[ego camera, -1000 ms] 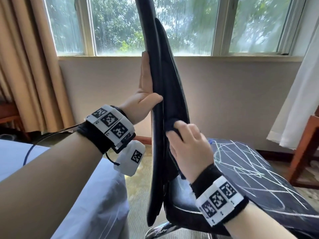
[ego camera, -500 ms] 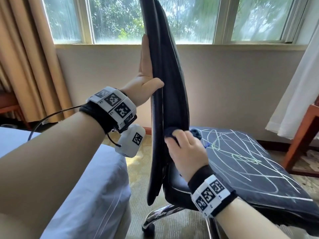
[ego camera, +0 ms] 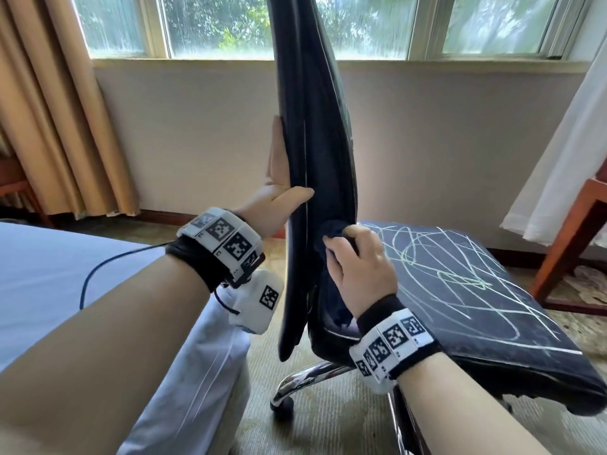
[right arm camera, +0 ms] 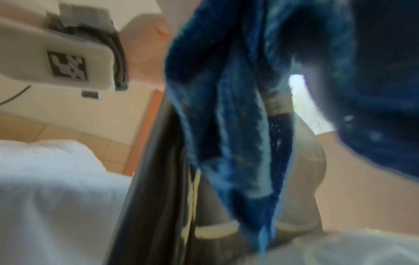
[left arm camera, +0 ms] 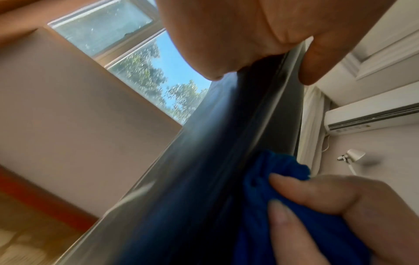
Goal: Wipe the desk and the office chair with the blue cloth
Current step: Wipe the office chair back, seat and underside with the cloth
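left hand point(ego camera: 279, 188): flat, fingers straight up against the rear of the backrest point(ego camera: 315, 133), thumb hooked round its edge; braces it, holds nothing.
right hand point(ego camera: 358, 267): fingers curled round the blue cloth point(left arm camera: 278, 181), pressing it on the lower front of the backrest, just above the seat point(ego camera: 466, 290).
cloth: bunched in the fist, loose end hangs below the hand.
office chair point(ego camera: 328, 323): backrest upright, edge-on to the head camera; seat covered in pale scribble marks.
bed point(ego camera: 49, 274): left of the chair.
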Tool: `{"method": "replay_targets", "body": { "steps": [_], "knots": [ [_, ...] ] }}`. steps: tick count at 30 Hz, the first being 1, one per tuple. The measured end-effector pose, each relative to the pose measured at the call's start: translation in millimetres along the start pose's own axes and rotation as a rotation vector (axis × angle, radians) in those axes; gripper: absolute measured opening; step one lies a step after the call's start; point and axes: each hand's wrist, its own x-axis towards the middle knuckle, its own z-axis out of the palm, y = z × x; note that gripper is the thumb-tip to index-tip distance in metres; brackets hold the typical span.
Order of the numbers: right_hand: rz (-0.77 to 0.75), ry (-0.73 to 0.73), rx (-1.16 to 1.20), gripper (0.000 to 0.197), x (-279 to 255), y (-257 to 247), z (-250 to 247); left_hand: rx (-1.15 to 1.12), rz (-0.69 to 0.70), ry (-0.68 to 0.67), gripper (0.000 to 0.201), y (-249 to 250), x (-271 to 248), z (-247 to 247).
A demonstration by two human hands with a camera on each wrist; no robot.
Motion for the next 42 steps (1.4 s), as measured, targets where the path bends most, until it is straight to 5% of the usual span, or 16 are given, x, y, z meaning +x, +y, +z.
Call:
{"method": "replay_targets", "body": {
  "steps": [3,8,15,21,27,33,38,42],
  "knots": [
    [-0.023,-0.086,0.005,0.020,-32.8,-1.0,13.0,0.115,0.055,-0.093,0.056,-29.7,-8.4,9.7],
    [0.030,-0.252,0.128,0.024,-52.7,-13.9,17.6,0.220,0.165,-0.002,0.082,-41.8,-5.9,9.7],
    [0.307,0.189,0.321,0.020,17.6,2.0,-7.1,0.272,0.256,0.029,0.084,-49.4,-1.4,11.8],
    [0.322,0.066,0.368,0.015,-0.6,-0.5,24.2,0.299,0.275,0.038,0.084,-53.4,1.3,10.7],
    [0.382,-0.272,0.424,0.017,-63.4,-11.9,36.2,0.298,0.237,0.079,0.077,-57.6,8.0,9.0],
    [0.461,0.076,0.482,0.025,-32.7,-13.2,29.3,0.301,0.251,0.096,0.076,-62.5,12.2,9.8],
    [0.649,0.032,0.532,0.016,-63.4,-46.8,65.9,0.407,0.270,0.140,0.077,-66.8,13.8,10.4],
    [0.850,-0.165,0.628,0.015,-102.4,-67.5,83.6,0.312,0.298,0.160,0.078,-76.4,15.4,11.6]
  ]
}}
